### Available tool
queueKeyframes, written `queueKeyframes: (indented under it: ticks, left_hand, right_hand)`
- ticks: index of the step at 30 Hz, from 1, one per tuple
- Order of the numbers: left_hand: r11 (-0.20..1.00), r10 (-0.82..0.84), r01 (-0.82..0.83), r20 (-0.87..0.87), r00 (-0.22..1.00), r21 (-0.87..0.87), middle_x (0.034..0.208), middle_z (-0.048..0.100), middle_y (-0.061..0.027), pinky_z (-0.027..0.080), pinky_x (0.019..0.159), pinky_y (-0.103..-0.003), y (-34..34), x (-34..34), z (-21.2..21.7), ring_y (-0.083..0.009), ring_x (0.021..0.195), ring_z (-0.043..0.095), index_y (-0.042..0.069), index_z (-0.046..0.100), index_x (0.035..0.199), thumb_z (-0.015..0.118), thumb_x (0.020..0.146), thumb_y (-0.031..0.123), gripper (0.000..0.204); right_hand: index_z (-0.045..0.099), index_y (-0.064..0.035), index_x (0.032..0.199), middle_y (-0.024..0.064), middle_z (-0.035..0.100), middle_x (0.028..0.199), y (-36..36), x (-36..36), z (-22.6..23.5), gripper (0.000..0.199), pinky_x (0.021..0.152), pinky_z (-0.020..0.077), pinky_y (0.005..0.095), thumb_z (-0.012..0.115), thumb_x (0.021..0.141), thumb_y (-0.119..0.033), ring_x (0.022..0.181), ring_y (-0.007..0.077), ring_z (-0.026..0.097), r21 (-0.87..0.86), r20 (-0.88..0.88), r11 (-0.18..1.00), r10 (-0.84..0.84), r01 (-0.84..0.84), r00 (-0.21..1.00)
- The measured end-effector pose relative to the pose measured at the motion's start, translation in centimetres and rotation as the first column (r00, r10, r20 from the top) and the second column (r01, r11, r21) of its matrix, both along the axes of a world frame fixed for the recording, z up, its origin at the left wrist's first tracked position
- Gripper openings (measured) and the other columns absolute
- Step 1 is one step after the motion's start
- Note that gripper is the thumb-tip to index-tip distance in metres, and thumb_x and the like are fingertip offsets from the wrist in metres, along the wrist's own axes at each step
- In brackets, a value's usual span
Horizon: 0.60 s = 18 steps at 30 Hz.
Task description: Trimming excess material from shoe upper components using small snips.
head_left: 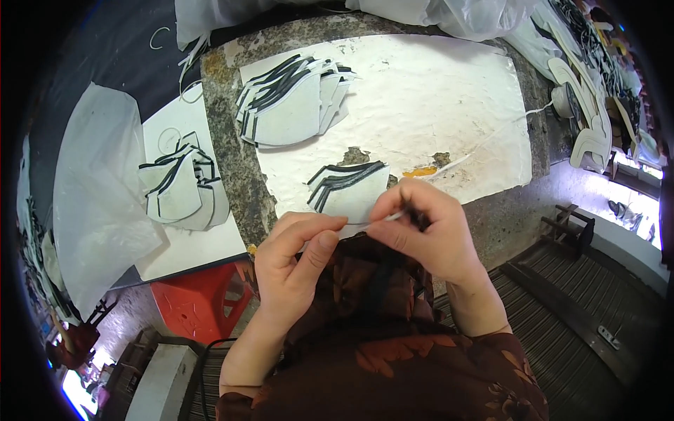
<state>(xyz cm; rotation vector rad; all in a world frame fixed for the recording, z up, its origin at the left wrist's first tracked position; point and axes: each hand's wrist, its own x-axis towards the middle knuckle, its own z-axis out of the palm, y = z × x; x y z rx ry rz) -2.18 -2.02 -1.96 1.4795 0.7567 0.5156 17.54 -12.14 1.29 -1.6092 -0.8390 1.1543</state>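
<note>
My left hand [293,258] is closed, with thumb and forefinger pinched together at the near edge of the white board. Opposite it, my right hand [430,230] pinches a narrow white strip [394,217] that runs toward the left fingertips. Something dark and blurred shows between the right fingers; I cannot make it out. Just beyond both hands lie a few flat white pieces with black edging [353,200], overlapping, their near edge partly behind my fingers. Farther off, at the board's left, is a fanned stack of similar curved black-edged pieces [291,112].
The white board [435,91] rests on a worn stone-like tabletop [232,133]. A tape roll [563,102] sits at right, its white tape crossing the board. More pieces [179,193] lie left, beside a plastic sheet [105,189]. Below is a red stool [193,305].
</note>
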Motion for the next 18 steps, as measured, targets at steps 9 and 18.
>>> queueKeyframes:
  ticks: [9, 18]
  left_hand:
    - [0.650, 0.010, 0.197, -0.268, 0.963, 0.734, 0.121, 0.069, 0.0011, 0.043, 0.090, -0.039, -0.2, 0.5, -2.3, -0.0221, 0.106, 0.061, 0.011, 0.078, 0.113, 0.081, 0.081, 0.010, 0.032]
    - [0.640, 0.005, 0.209, -0.276, 0.961, 0.739, 0.122, 0.070, -0.0033, 0.046, 0.094, -0.037, -0.4, 0.5, -2.1, -0.0253, 0.108, 0.060, 0.007, 0.078, 0.115, 0.081, 0.081, 0.005, 0.034]
  right_hand:
    - [0.067, -0.0005, 0.094, -0.0037, 0.061, 0.081, 2.3, -0.7, -1.2, 0.013, 0.063, 0.0423, 0.0216, 0.073, 0.095, -0.011, 0.074, 0.0031, 0.052, -0.163, -0.074, 0.986, -0.048, 0.035, 0.996]
    - [0.066, -0.0003, 0.095, 0.0083, 0.064, 0.078, 2.8, -1.3, -2.9, 0.014, 0.063, 0.0464, 0.0283, 0.072, 0.094, -0.013, 0.069, 0.0137, 0.058, -0.110, 0.418, 0.990, -0.036, 0.090, 0.908]
